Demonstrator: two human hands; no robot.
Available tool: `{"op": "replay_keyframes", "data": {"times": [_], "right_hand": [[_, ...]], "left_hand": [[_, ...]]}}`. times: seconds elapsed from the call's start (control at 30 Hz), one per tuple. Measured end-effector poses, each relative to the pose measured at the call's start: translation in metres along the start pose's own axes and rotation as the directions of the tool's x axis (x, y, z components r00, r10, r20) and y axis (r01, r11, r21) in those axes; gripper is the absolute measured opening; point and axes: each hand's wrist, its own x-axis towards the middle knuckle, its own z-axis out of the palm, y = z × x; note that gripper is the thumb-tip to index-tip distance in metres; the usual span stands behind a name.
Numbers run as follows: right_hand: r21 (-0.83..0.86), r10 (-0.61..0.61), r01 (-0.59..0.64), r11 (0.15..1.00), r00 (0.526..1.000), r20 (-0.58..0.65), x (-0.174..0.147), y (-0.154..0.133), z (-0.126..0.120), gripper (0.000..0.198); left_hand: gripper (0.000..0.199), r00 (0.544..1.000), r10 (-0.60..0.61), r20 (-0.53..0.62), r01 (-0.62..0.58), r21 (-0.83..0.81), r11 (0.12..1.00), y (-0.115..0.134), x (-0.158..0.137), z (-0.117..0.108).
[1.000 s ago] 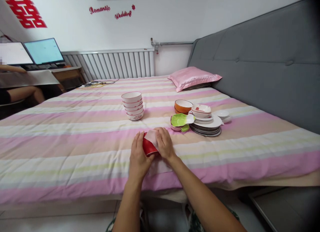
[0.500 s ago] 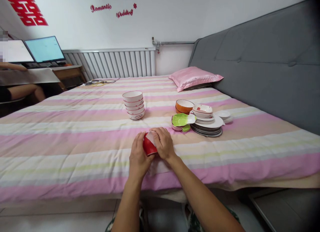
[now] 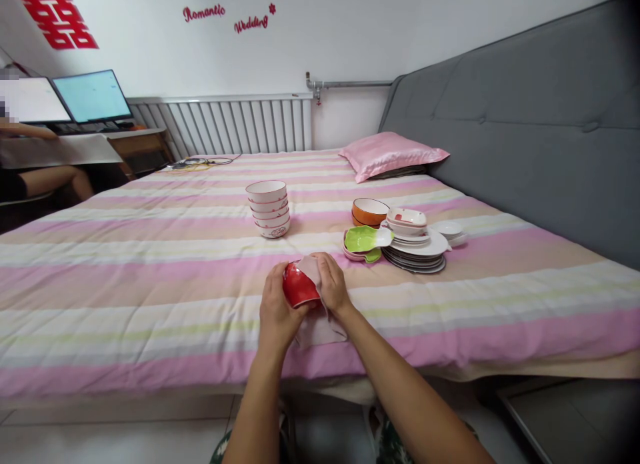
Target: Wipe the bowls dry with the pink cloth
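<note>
A shiny red bowl (image 3: 299,287) is held over the near part of the bed, its outer side facing up toward me. Around its left side wraps my left hand (image 3: 277,309). My right hand (image 3: 332,287) is closed on a pale pinkish cloth (image 3: 321,329) and presses it against the bowl's right side. The cloth's lower part hangs below the bowl. Beyond my hands stands a stack of white bowls (image 3: 270,211) with red trim.
Right of my hands are orange bowls (image 3: 369,212), a green leaf-shaped dish (image 3: 363,239) and stacked plates (image 3: 417,263). A pink pillow (image 3: 393,155) lies near the grey headboard (image 3: 520,124). At far left a person (image 3: 47,183) sits by a desk with monitors (image 3: 93,96).
My right hand has shifted slightly right on the bowl, and more of the cloth and of the red surface shows. The stacked dishes have stayed in place.
</note>
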Motion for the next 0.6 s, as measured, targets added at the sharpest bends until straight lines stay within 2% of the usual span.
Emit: {"op": "replay_keyframes", "data": {"times": [0.27,0.47,0.6], "right_hand": [[0.014,0.016,-0.016,1.0,1.0,0.006,0.0,0.002,0.001,0.038],[-0.037,0.025,-0.021,0.999,0.995,0.101,-0.004,-0.013,-0.006,0.029],[-0.078,0.052,-0.043,0.996,0.991,0.122,-0.007,-0.026,-0.01,0.04]], "left_hand": [[0.083,0.998,-0.067,0.009,0.068,-0.066,0.996,-0.001,0.001,-0.002],[0.088,0.982,-0.184,0.04,0.188,-0.177,0.966,-0.009,0.002,-0.006],[0.089,0.975,-0.222,0.031,0.221,-0.275,0.936,-0.016,0.0,-0.006]]}}
